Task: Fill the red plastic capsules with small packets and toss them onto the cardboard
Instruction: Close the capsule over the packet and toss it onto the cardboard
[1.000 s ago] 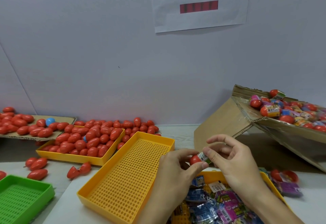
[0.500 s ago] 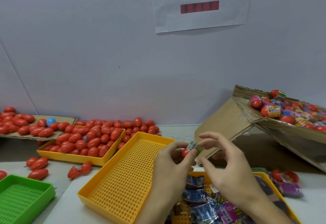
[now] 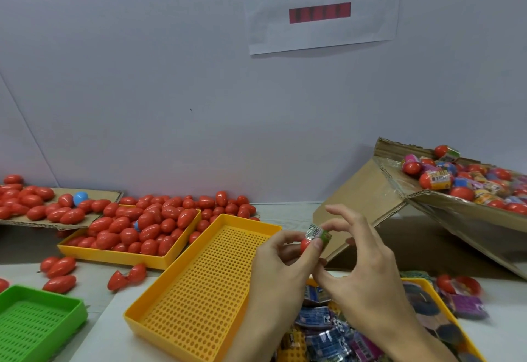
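My left hand (image 3: 281, 267) pinches a red capsule (image 3: 306, 244) that has a small green and silver packet (image 3: 318, 233) wrapped on its end. My right hand (image 3: 360, 264) hovers just right of it, fingers spread and loosely curved, its fingertips close to the packet; I cannot tell whether they touch it. Below both hands a yellow tray (image 3: 440, 290) holds several loose packets (image 3: 322, 333). At the right, a tilted cardboard sheet (image 3: 445, 204) carries several filled capsules (image 3: 435, 179).
An empty perforated yellow tray (image 3: 205, 284) lies left of my hands. Behind it another yellow tray (image 3: 114, 253) is heaped with red capsules (image 3: 148, 219). More capsules lie on flat cardboard (image 3: 111, 195) at far left. A green tray (image 3: 31, 321) sits bottom left.
Both hands rose and shifted slightly left with the capsule. My right hand loosened its pinch on the packet and spread its fingers. The left hand keeps hold.
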Available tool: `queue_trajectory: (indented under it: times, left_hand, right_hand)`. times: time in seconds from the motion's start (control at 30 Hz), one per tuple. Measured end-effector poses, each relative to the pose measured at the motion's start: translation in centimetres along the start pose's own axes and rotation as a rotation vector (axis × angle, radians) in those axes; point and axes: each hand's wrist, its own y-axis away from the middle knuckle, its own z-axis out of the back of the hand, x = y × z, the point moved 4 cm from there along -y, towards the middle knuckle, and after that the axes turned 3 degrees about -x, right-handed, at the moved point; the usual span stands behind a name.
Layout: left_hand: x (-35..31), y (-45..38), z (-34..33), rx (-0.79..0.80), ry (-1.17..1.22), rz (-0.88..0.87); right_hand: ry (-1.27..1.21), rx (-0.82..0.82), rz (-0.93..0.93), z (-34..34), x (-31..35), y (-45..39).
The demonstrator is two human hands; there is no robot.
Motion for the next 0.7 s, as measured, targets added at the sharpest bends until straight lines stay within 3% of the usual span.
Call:
queue_trajectory:
  times: [0.37,0.7]
  left_hand:
    - [0.39,-0.03,-0.15,0.094,-0.044,0.043]
    - [0.52,-0.14,-0.29,0.119,-0.083,0.016]
  right_hand:
    - [-0.040,0.090,0.029,-0.49,0.06,0.08]
    - [-0.052,0.031,-0.006,-0.23,-0.52,0.01]
